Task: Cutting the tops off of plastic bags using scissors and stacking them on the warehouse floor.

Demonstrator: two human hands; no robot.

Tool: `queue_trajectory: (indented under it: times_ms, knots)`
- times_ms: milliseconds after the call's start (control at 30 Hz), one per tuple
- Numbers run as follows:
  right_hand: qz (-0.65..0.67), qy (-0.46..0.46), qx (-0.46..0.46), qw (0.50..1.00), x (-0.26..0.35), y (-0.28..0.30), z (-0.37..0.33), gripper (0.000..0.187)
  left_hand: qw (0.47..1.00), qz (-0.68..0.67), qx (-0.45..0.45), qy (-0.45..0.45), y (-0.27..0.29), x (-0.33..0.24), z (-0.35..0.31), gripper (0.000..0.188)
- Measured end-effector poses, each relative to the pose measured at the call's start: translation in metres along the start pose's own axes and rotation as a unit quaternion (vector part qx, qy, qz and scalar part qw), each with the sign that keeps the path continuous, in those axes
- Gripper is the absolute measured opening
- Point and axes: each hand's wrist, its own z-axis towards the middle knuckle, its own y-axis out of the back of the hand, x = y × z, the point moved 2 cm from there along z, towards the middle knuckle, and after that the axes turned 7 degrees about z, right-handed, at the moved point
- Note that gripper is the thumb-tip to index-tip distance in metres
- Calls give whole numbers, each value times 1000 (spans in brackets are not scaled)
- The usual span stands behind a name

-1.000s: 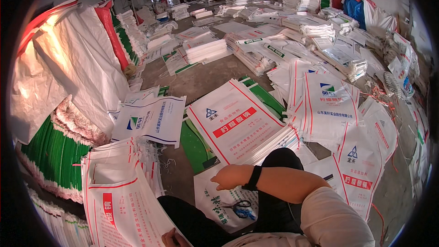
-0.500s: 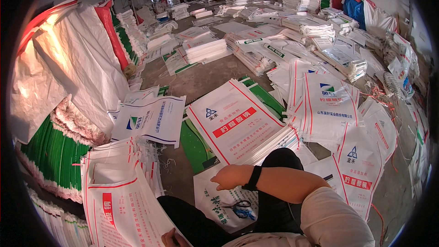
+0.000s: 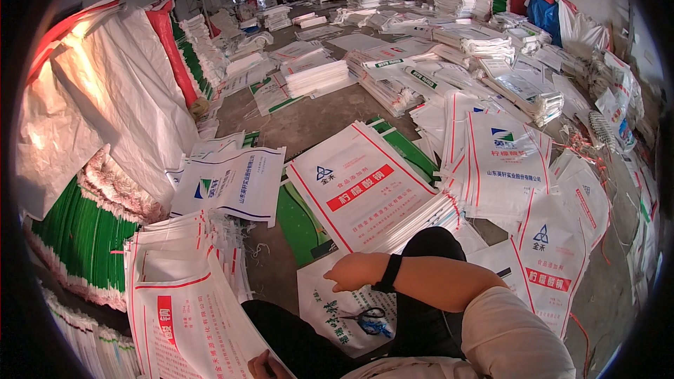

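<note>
**Hands among the sacks**

Sacks everywhere. Right hand reaches across the body, fingers loosely curled and holding nothing, hovering over the white sack on the floor by the knees. Scissors lie on it, within easy reach. Left hand pinches the edge of a red-trimmed sack, steadying the stack.

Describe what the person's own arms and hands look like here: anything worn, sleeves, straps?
The right hand is bare, without a glove or visible ring, and a black band circles its wrist. The forearm is bare up to a short white sleeve at the upper arm. Of the left hand, only bare fingers show at the lower edge; nothing worn on it can be seen.
</note>
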Motion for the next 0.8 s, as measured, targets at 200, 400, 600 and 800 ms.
queue_trajectory:
  times_ms: [200,400,600,800]
  knots:
    - [-2,3,0,1000,-1,-2,1,52,1000,8,-13,-27,0,-2,2,21]
    - [1,-3,7,1000,0,0,0,53,1000,1,-13,-19,0,-1,2,20]
    - [2,-8,10,1000,-1,-1,1,53,1000,-4,-12,-20,0,-3,3,20]
    - [0,-10,14,1000,2,1,0,52,999,5,-16,-29,-1,1,1,20]
